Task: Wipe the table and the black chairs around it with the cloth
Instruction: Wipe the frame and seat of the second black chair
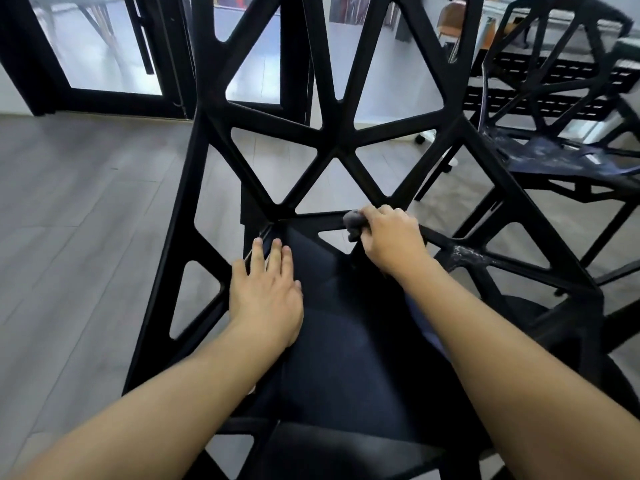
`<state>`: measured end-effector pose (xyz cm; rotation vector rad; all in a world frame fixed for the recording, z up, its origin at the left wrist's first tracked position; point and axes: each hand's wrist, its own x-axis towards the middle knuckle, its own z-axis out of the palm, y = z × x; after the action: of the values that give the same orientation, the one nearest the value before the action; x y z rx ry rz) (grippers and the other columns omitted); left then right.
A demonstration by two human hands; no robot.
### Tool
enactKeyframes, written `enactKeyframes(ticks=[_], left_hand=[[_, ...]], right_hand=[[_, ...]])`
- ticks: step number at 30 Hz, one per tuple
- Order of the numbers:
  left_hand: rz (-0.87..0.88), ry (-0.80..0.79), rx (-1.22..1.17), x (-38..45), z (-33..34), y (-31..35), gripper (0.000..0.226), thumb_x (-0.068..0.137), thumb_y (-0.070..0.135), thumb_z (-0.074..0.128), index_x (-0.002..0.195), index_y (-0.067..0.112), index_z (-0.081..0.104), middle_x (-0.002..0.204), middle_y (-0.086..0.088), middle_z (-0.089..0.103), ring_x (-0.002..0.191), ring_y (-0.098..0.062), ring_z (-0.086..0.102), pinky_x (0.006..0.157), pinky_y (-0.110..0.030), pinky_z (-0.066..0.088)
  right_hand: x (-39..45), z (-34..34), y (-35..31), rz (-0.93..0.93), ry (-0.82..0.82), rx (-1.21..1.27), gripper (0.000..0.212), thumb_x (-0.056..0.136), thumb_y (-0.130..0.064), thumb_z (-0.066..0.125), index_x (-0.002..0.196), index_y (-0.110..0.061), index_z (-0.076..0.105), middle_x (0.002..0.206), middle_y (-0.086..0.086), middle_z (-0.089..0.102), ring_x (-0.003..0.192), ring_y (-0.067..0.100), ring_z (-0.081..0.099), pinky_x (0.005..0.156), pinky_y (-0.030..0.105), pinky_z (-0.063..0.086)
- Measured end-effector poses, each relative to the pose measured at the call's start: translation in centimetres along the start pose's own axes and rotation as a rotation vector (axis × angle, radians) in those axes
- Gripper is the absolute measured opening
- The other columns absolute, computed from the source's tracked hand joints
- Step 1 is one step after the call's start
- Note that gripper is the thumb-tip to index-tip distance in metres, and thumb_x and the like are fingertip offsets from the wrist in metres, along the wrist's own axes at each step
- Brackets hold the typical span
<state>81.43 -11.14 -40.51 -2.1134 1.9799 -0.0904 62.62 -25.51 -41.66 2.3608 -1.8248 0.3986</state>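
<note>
Chair (332,140): matt black moulded plastic, smooth struts
Cloth (354,221): soft grey fabric, bunched
Floor (86,188): grey wood-look planks, dull sheen

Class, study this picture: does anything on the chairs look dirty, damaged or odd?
Yes. The second chair's seat at right shows whitish smears or scuffs, and a bar beside the right hand has similar pale marks; dust or wear, unclear.

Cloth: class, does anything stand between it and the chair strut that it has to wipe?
Nothing visible does. The right hand grips the bunched cloth directly against a strut of the near chair. The left hand rests flat on the frame to the left, clear of the cloth.
</note>
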Motion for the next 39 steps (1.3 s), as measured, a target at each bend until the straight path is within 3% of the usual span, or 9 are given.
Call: enactKeyframes(ticks=[5, 7, 12, 17, 19, 24, 30, 36, 39], left_hand=[[0.007, 0.016, -0.025, -0.1, -0.2, -0.2, 0.061, 0.106, 0.036, 0.012, 0.159, 0.010, -0.006, 0.168, -0.006, -0.007, 0.154, -0.033, -0.007, 0.117, -0.046, 0.017], [0.015, 0.039, -0.023, -0.1, -0.2, -0.4, 0.062, 0.106, 0.033, 0.018, 0.159, 0.010, -0.003, 0.168, -0.006, -0.005, 0.154, -0.033, -0.004, 0.116, -0.045, 0.019], [0.039, 0.036, 0.005, 0.2, -0.2, -0.6, 0.074, 0.100, 0.028, 0.037, 0.159, 0.008, -0.003, 0.168, -0.010, -0.003, 0.154, -0.035, 0.000, 0.115, -0.044, 0.023], [-0.004, 0.040, -0.010, 0.5, -0.5, -0.6, 0.069, 0.101, 0.021, 0.034, 0.158, 0.002, 0.000, 0.167, -0.015, -0.001, 0.154, -0.035, 0.005, 0.117, -0.042, 0.024], [-0.024, 0.051, 0.002, 0.6, -0.4, -0.7, 0.066, 0.101, 0.019, 0.031, 0.157, -0.002, 0.001, 0.166, -0.019, 0.000, 0.153, -0.035, 0.010, 0.116, -0.040, 0.026], [-0.015, 0.086, 0.024, 1.0, 0.0, -0.6, 0.066, 0.101, 0.020, 0.030, 0.156, -0.003, 0.001, 0.166, -0.020, 0.001, 0.152, -0.037, 0.013, 0.114, -0.041, 0.027], [0.000, 0.170, 0.026, 0.9, 0.8, -0.2, 0.062, 0.105, 0.039, 0.023, 0.160, 0.019, 0.002, 0.166, -0.017, 0.006, 0.141, -0.046, 0.024, 0.111, -0.050, 0.025], [-0.007, 0.176, 0.037, 0.9, 0.7, 0.0, 0.062, 0.105, 0.047, 0.015, 0.160, 0.022, 0.000, 0.167, -0.016, 0.006, 0.137, -0.048, 0.026, 0.106, -0.049, 0.028], [-0.037, 0.168, 0.032, 0.7, 0.5, 0.1, 0.062, 0.105, 0.050, 0.015, 0.160, 0.026, 0.000, 0.162, -0.031, 0.006, 0.125, -0.043, 0.038, 0.101, -0.045, 0.030]], right_hand=[[-8.3, -1.4, -1.9, -0.351, -0.071, 0.222, 0.040, 0.092, -0.030, 0.060, 0.132, -0.029, 0.059, 0.118, -0.002, 0.065, 0.106, 0.024, 0.058, 0.092, 0.044, 0.045], [-6.8, -1.1, 0.0, -0.325, -0.062, 0.183, 0.040, 0.092, -0.029, 0.061, 0.132, -0.028, 0.060, 0.118, -0.001, 0.065, 0.106, 0.025, 0.060, 0.092, 0.045, 0.046], [-1.0, 1.0, 0.2, 0.106, 0.066, 0.095, 0.030, 0.094, -0.029, 0.052, 0.119, -0.017, 0.064, 0.109, 0.011, 0.065, 0.100, 0.040, 0.061, 0.087, 0.046, 0.043], [-7.2, 0.1, -3.6, -0.159, -0.044, 0.225, 0.047, 0.095, -0.023, 0.058, 0.143, -0.024, 0.056, 0.139, 0.011, 0.054, 0.120, 0.034, 0.051, 0.106, 0.046, 0.036], [-7.9, -0.9, -2.1, -0.238, -0.090, 0.260, 0.050, 0.095, -0.024, 0.058, 0.144, -0.029, 0.053, 0.137, 0.006, 0.055, 0.118, 0.031, 0.051, 0.107, 0.044, 0.037], [-4.1, 0.4, -0.7, 0.045, 0.101, 0.096, 0.039, 0.093, -0.032, 0.052, 0.131, -0.027, 0.059, 0.116, 0.007, 0.061, 0.105, 0.035, 0.055, 0.090, 0.047, 0.040], [-2.0, -0.3, -0.2, 0.106, 0.236, -0.256, 0.015, 0.079, -0.015, 0.068, 0.093, -0.010, 0.066, 0.093, 0.013, 0.060, 0.089, 0.037, 0.057, 0.071, 0.041, 0.040], [2.8, -1.7, 0.5, 0.099, 0.023, -0.378, 0.019, 0.092, -0.007, 0.050, 0.103, -0.003, 0.065, 0.108, 0.015, 0.057, 0.103, 0.037, 0.054, 0.084, 0.044, 0.043], [3.3, -1.7, -0.9, 0.056, -0.002, -0.518, 0.021, 0.095, -0.009, 0.048, 0.099, -0.009, 0.069, 0.102, 0.010, 0.057, 0.098, 0.032, 0.054, 0.085, 0.041, 0.044]])
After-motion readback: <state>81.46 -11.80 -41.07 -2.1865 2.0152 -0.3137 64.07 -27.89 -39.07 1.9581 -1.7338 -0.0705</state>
